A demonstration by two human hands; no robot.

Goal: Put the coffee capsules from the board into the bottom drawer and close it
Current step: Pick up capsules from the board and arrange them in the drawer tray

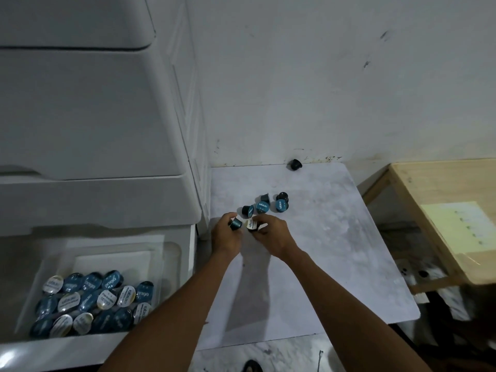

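A pale marbled board (322, 237) lies on the floor beside a white drawer unit. On it sits a cluster of several blue-lidded coffee capsules (264, 206), and one dark capsule (295, 164) lies alone at the board's far edge by the wall. My left hand (226, 234) holds a blue capsule (236, 224) in its fingertips. My right hand (271, 233) pinches a white-lidded capsule (252, 224) right beside it. The bottom drawer (185, 253) stands pulled open at the lower left, holding several blue and silver-lidded capsules (91, 299).
The drawer unit's upper drawers (88, 116) are closed above the open one. A wooden table (440, 210) with a yellow sheet stands to the right of the board. The white wall (322, 76) runs behind the board. Dark clutter lies under the table.
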